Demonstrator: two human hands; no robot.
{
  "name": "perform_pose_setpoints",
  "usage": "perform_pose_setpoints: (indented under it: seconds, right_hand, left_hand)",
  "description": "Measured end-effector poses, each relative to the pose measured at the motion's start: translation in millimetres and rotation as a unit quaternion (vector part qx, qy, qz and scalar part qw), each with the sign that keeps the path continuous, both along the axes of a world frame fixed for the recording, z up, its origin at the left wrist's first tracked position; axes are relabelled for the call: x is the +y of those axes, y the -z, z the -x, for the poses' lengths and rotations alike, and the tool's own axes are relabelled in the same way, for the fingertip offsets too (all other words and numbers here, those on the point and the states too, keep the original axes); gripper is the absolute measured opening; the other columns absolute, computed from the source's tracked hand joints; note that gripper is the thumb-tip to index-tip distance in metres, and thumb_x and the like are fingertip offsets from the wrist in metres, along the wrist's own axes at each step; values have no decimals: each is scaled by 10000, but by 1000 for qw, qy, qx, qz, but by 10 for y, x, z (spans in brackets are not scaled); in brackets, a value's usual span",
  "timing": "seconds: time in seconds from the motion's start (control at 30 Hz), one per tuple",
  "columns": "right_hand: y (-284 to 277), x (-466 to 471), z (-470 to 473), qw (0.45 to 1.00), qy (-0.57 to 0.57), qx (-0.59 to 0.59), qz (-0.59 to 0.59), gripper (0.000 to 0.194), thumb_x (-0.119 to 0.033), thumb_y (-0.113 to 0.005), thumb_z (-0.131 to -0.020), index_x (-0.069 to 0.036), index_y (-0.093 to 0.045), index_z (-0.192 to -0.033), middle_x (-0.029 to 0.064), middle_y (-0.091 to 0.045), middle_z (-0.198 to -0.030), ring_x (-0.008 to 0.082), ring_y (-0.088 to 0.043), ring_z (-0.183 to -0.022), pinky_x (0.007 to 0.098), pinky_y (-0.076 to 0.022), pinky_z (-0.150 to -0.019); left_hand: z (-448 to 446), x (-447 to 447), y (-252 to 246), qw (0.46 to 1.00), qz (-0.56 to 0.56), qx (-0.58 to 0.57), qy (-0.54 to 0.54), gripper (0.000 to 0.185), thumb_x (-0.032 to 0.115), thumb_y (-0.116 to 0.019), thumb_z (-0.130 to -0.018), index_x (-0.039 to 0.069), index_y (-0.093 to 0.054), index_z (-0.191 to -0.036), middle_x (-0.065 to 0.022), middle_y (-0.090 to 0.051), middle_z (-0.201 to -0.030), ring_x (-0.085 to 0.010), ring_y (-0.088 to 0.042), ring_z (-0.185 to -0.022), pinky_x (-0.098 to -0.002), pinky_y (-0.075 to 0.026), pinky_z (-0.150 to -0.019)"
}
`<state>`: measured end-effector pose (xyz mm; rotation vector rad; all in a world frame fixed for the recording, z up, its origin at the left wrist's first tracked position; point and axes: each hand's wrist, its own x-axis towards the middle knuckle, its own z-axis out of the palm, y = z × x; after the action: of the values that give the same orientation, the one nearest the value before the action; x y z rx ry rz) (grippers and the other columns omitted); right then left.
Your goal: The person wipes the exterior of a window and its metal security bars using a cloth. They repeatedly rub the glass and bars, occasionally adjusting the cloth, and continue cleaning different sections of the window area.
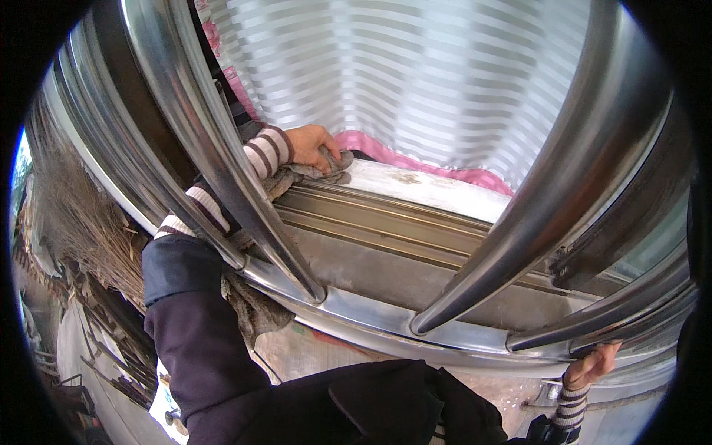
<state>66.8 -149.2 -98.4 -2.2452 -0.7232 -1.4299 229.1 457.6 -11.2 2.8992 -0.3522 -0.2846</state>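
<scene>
My left arm passes between the stainless steel window bars. Beyond them, my left hand grips a bunched grey-brown cloth at the left end of the white inner sill. Part of the cloth trails back over the sliding window track, and brown cloth hangs outside below the bottom rail. At the lower right, my right hand has its fingers curled at the bottom steel rail of the bars.
A striped white curtain with a pink hem hangs behind the inner sill. The concrete ledge lies between track and rail. Dry brushwood and branches are piled at the left. A cable or rope runs along the wall below my right hand.
</scene>
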Motion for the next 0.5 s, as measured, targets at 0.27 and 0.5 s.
perform_pose_setpoints:
  seconds: [0.27, 0.5]
  right_hand:
    - [11, -42, -14, 999, -40, 34, -12, 132, -80, -344, -875, -50, -356, -1003, 280, -392, -1199, 375, -413, -1071, 486, -244, -961]
    - [0, 30, -46, 999, -13, -19, -25, 224, -231, -331, -925, -39, -387, -1026, 251, -432, -1157, 357, -420, -1064, 453, -267, -955]
  left_hand:
    - [236, 629, -447, 995, 64, -12, -82, 329, 124, -700, -650, 10, -620, -948, -72, -632, -846, -166, -562, -775, -288, -446, -727]
    - [510, 1226, -460, 970, -124, -83, -193, 328, 141, -706, -615, -16, -625, -891, -93, -628, -778, -190, -573, -734, -307, -456, -693]
